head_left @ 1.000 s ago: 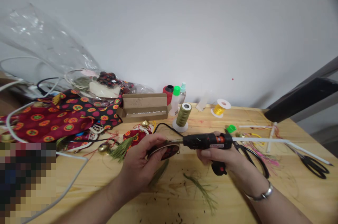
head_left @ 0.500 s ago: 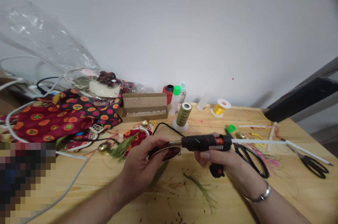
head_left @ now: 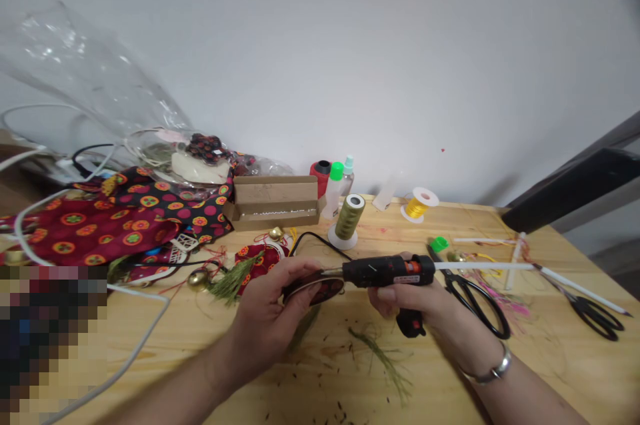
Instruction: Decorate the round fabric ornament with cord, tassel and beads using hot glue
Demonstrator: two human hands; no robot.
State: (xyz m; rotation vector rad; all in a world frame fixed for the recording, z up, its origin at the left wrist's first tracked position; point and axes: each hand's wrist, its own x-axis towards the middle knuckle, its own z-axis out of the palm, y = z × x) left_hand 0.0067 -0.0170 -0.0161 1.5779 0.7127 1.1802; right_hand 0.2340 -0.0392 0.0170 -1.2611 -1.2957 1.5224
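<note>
My right hand (head_left: 417, 301) is wrapped round a black hot glue gun (head_left: 383, 271), which points left. A long white glue stick (head_left: 485, 266) sticks out of its back end. Between the thumb and fingers of my left hand (head_left: 273, 305) is a flat, round, dark patterned fabric piece with a pale rim (head_left: 327, 291). The metal nozzle (head_left: 332, 273) lies at the upper edge of this piece; whether it touches is hard to tell. A green tassel (head_left: 237, 280) on a red patterned ornament (head_left: 249, 253) lies just beyond my left hand.
Loose green threads (head_left: 383, 358) lie below the gun. Behind stand a green thread spool (head_left: 349, 218), a green-capped bottle (head_left: 334, 191), a cardboard box (head_left: 277, 201) and a yellow spool (head_left: 416, 205). Black scissors (head_left: 480, 305) lie right, patterned fabric (head_left: 100, 225) and a white cable (head_left: 145, 338) left.
Both hands hold nearly the same position. The glue gun and its glue stick have shifted very slightly left, and the whole view has moved a little.
</note>
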